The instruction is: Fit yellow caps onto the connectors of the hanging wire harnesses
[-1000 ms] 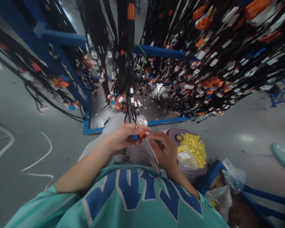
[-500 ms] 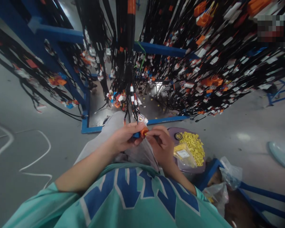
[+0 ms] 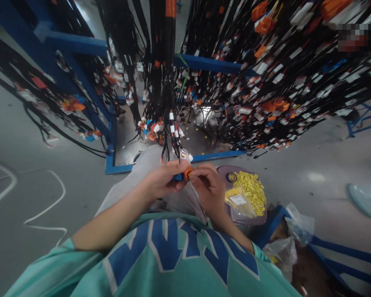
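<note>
An orange connector (image 3: 188,171) sits above the person's lap, just in front of the grey-clad knees, its opening turned toward the right. The left hand (image 3: 165,178) has its fingers closed around it and around a blue connector (image 3: 178,177) just beside it. The right hand (image 3: 210,186) meets it from the other side, thumb and forefinger pinched together on a small yellow piece (image 3: 190,173) at the opening.

Just above the hands hang a white tag (image 3: 184,155) and thin wires, from a thick black cable bundle (image 3: 169,78). More harnesses (image 3: 250,95) crowd the right, in front of a blue frame (image 3: 210,63). Beside the right hand, a purple tub (image 3: 224,172) holds loose yellow pieces (image 3: 250,187), a labelled clear bag (image 3: 240,203) and a dark round object (image 3: 231,177). Crumpled plastic bags (image 3: 301,225) lie farther right; a white cord (image 3: 62,192) curls on the floor at left.

Fingers cover most of both connectors; the yellow piece is little more than a speck, so its depth in the opening cannot be told. The tag's print is unreadable, the right-hand harnesses blur and run off the edge, and a pixelated patch masks the upper right corner.
</note>
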The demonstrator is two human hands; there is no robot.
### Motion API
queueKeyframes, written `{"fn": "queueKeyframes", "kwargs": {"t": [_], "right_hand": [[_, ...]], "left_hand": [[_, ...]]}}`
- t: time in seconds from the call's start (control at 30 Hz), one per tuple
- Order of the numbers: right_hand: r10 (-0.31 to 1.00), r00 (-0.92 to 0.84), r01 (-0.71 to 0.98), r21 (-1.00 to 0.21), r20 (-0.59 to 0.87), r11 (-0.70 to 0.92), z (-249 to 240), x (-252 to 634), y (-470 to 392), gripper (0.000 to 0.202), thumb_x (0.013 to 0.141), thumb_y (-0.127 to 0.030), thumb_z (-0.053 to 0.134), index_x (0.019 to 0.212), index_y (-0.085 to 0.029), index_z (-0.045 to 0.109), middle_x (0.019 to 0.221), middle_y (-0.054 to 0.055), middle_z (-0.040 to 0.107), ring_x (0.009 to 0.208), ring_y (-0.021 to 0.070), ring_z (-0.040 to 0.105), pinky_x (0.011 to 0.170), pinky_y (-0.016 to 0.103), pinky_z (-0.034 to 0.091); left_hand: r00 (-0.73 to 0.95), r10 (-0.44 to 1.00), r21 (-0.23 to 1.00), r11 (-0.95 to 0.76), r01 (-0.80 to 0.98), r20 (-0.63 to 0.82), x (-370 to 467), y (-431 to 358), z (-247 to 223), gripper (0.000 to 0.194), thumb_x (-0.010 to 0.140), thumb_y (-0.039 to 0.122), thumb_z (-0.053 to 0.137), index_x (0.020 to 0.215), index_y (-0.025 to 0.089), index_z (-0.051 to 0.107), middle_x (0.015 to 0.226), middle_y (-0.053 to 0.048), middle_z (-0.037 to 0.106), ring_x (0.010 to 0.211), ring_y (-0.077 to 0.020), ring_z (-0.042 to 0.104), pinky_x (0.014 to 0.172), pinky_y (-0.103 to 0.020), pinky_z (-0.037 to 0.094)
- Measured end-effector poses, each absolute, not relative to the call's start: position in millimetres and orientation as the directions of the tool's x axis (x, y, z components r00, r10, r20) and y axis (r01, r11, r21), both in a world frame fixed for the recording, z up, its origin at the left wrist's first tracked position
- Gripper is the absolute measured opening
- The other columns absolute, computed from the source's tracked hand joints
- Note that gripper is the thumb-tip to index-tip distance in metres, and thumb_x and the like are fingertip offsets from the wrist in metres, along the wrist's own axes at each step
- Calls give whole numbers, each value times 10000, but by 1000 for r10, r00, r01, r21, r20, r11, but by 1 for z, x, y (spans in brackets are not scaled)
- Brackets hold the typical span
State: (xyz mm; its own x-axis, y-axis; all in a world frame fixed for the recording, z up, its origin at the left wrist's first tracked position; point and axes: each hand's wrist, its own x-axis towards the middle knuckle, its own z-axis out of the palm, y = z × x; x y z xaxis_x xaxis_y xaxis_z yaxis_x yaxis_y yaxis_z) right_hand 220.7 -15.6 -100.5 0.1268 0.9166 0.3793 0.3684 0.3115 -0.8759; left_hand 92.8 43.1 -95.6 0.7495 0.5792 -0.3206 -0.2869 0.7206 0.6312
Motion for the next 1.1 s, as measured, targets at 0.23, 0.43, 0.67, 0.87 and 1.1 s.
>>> {"fn": "queueKeyframes", "kwargs": {"t": [0.23,0.43,0.67,0.87,1.1], "right_hand": [[972,165,84,-984,170,158,-104,220,-13,115,730,-222,591,741,-190,481,668,-44,468,575,66,458,516,190,374],[994,111,-131,-991,-19,-4,-109,223,-10,166,670,-223,638,719,-178,485,592,-64,470,481,44,408,428,161,313],[983,140,-211,-973,-121,-90,-119,221,-6,181,641,-230,653,661,-182,479,551,-62,490,444,55,417,386,166,328],[992,-10,-229,-965,-129,-128,-115,228,3,189,597,-210,687,626,-184,502,573,-52,507,490,62,441,442,179,329],[994,113,-48,-999,-1,5,-119,251,45,321,627,-343,667,902,-209,571,814,2,574,699,102,514,630,229,420]], "left_hand": [[718,604,653,705,-277,-347,93,42,-97,340,604,430,681,646,143,504,479,45,490,322,-40,398,297,-153,235],[687,634,697,669,-259,-354,95,40,-96,341,605,418,677,635,149,470,481,48,486,306,-38,393,280,-152,231],[633,674,746,629,-220,-381,95,38,-102,344,616,420,662,629,153,447,506,53,471,338,-46,414,290,-158,289],[622,685,792,588,-163,-380,94,40,-105,272,709,390,566,643,161,435,531,43,458,339,-44,388,294,-167,255],[629,729,949,310,48,-270,94,32,-106,212,777,326,472,633,176,433,481,52,416,355,-58,374,346,-187,297]]}}
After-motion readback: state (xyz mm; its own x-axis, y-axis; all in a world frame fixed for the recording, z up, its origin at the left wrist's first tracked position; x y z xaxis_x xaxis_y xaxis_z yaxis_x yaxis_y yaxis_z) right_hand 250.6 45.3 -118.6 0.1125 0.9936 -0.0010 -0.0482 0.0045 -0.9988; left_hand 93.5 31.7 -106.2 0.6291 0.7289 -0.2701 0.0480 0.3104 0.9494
